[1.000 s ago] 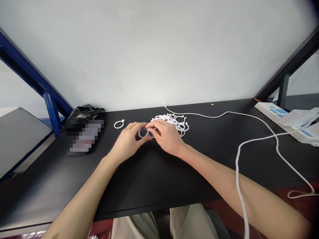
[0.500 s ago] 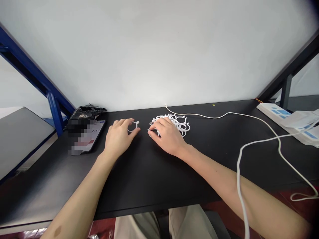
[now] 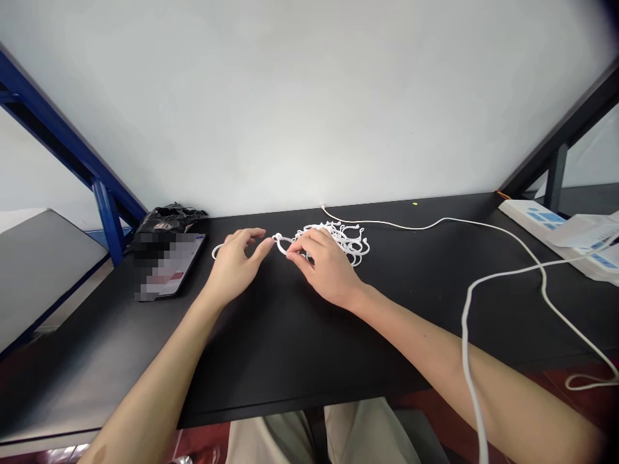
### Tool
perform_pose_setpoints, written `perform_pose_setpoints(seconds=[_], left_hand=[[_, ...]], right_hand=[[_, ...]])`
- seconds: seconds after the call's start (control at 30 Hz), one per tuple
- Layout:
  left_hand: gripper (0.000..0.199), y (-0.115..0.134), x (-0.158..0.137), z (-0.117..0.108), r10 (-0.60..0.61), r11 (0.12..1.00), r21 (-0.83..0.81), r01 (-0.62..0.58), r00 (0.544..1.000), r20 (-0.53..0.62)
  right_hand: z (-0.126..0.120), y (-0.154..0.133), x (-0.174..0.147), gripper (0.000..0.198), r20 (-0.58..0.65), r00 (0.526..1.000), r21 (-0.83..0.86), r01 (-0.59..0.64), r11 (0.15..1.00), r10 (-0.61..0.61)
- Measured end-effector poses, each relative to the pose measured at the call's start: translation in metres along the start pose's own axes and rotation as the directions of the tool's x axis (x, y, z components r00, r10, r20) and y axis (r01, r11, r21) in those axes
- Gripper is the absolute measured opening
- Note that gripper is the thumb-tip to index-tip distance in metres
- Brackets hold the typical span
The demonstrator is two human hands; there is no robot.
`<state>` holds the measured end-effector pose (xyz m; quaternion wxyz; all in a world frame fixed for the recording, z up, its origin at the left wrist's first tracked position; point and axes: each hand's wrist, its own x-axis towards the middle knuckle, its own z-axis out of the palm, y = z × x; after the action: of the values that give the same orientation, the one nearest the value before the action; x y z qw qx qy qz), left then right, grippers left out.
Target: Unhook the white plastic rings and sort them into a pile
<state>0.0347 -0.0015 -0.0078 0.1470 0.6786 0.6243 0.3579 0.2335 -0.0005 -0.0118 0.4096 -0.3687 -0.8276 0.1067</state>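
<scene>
My right hand (image 3: 325, 263) pinches a thin white ring (image 3: 282, 247) between thumb and fingertips, its knobbed end pointing left. Facing it, my left hand (image 3: 236, 263) has its thumb and fingers apart. The left thumb tip is close to that knobbed end; whether they touch I cannot tell. Another white ring (image 3: 215, 251) shows in part on the table, left of the left hand and half hidden by it. Behind and to the right of my right hand, a pile of white rings (image 3: 355, 245) with ball ends lies tangled, partly covered by the hand.
On the left lie a phone (image 3: 186, 258), partly blurred out, and a crumpled black plastic bag (image 3: 169, 216). A white cable (image 3: 438, 220) runs across the black tabletop (image 3: 300, 348) and loops over my right forearm. White-and-blue boxes (image 3: 546, 219) lie at the right.
The ring that was by the left fingers now lies left of that hand. My right hand now holds a ring drawn out leftward from the pile.
</scene>
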Motion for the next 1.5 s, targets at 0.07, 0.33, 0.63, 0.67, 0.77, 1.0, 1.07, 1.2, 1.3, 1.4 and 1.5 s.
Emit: perform_pose_setpoints(seconds=[0.07,0.33,0.63,0.67,0.77,1.0,1.07,1.2,1.3,1.4,1.5], left_hand=[[0.05,0.009,-0.003,0.001,0.001,0.967,-0.25,0.041,0.987,0.163],[0.046,0.015,-0.009,0.004,0.091,0.883,-0.468,0.045,0.96,0.265],[0.041,0.009,-0.01,0.008,0.324,0.946,-0.01,-0.324,0.944,0.063],[0.041,0.009,-0.01,0.009,0.344,0.939,-0.004,-0.345,0.936,0.075],[0.039,0.008,-0.011,0.01,0.369,0.929,-0.002,-0.371,0.924,0.095],[0.04,0.008,-0.011,0.01,0.361,0.931,-0.001,-0.365,0.922,0.136],[0.039,0.008,-0.011,0.01,0.371,0.927,-0.008,-0.375,0.916,0.15],[0.038,0.009,-0.012,0.009,0.395,0.917,-0.027,-0.397,0.9,0.183],[0.038,0.009,-0.013,0.009,0.394,0.917,-0.024,-0.397,0.898,0.197],[0.038,0.01,-0.014,0.008,0.391,0.918,-0.011,-0.397,0.898,0.201],[0.033,0.011,-0.014,0.008,0.409,0.909,-0.006,-0.417,0.888,0.208]], right_hand=[[0.001,-0.002,0.0,0.013,-0.05,0.998,0.125,-0.023,0.992,0.029],[0.009,0.0,-0.002,0.01,-0.023,1.0,0.241,-0.008,0.971,0.014],[0.009,0.004,-0.004,0.028,-0.024,0.993,0.216,-0.105,0.971,0.113],[0.009,0.004,-0.004,0.026,-0.018,0.994,0.209,-0.103,0.972,0.109],[0.009,0.006,-0.004,0.02,-0.012,0.994,0.197,-0.103,0.975,0.107],[0.009,0.007,-0.002,0.013,0.005,0.992,0.218,-0.122,0.968,0.124],[0.008,0.007,-0.002,0.01,0.005,0.992,0.229,-0.121,0.966,0.124],[0.006,0.007,-0.001,0.006,0.012,0.994,0.245,-0.106,0.964,0.107],[0.004,0.007,0.0,0.007,0.03,0.996,0.252,-0.09,0.963,0.085],[0.003,0.007,0.001,0.01,0.024,0.998,0.24,-0.066,0.969,0.062],[0.003,0.006,0.001,0.012,0.022,0.999,0.232,-0.051,0.971,0.047]])
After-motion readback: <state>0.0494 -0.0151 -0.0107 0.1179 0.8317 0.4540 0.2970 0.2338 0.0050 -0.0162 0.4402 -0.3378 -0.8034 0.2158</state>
